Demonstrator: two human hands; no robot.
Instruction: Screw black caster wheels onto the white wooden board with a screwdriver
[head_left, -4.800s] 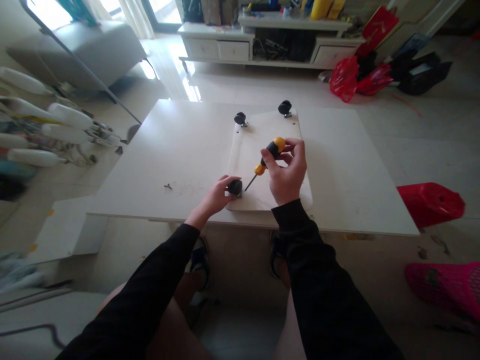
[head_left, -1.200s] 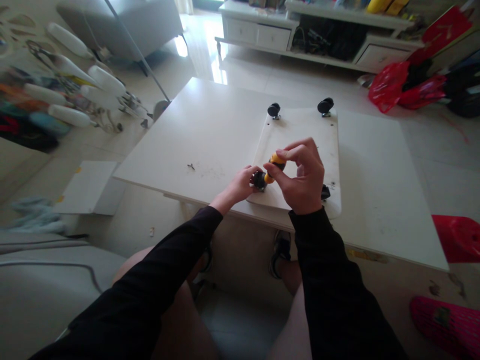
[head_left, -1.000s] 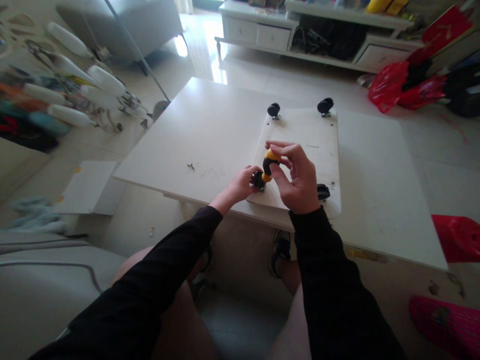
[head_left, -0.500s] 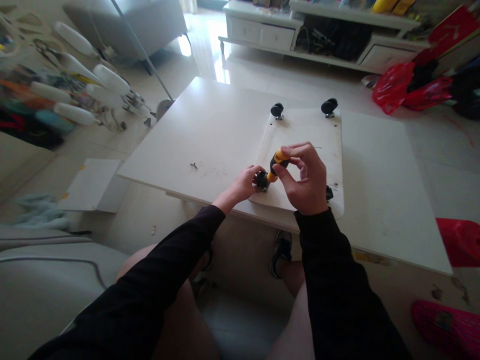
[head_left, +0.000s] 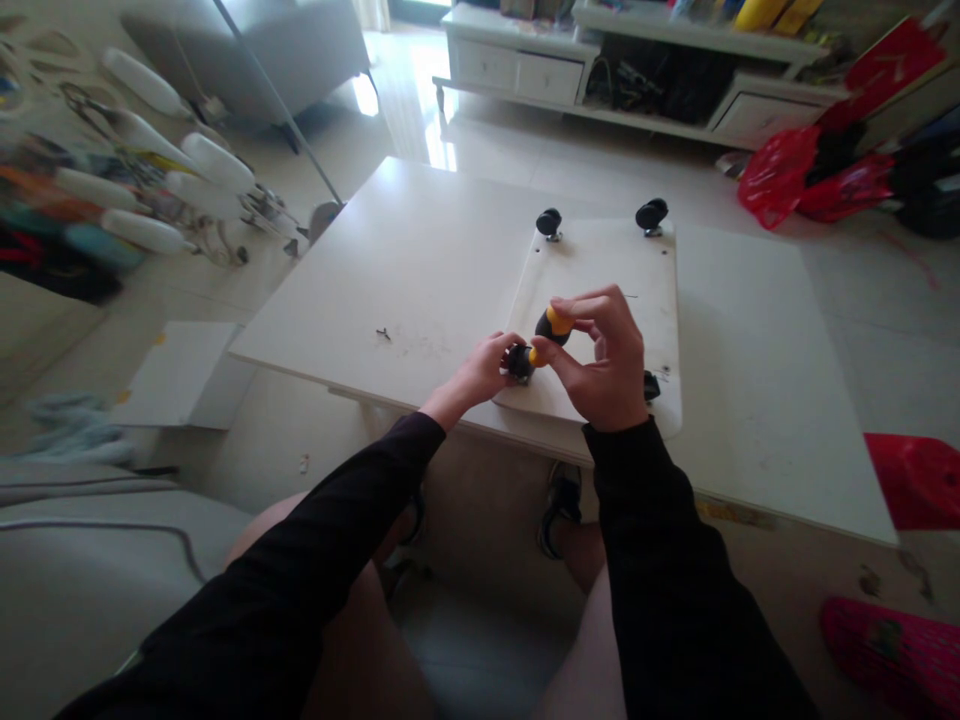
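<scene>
On the white table lies a pale board with a black caster wheel near each corner. My left hand is closed around the near-left caster wheel. In my right hand is a short yellow-and-black screwdriver, tilted with its lower end beside that caster; its tip is hidden. The far-left caster and far-right caster stand up from the board. The near-right caster is partly covered by my right hand.
The white table reaches out on both sides of the board. A small dark metal piece lies left of my hands. A white box is on the floor at left, and a red stool-like object stands at right.
The screwdriver handle has turned slightly in my right hand, whose fingers have shifted a little. My left hand stays on the caster. The whole view has moved slightly.
</scene>
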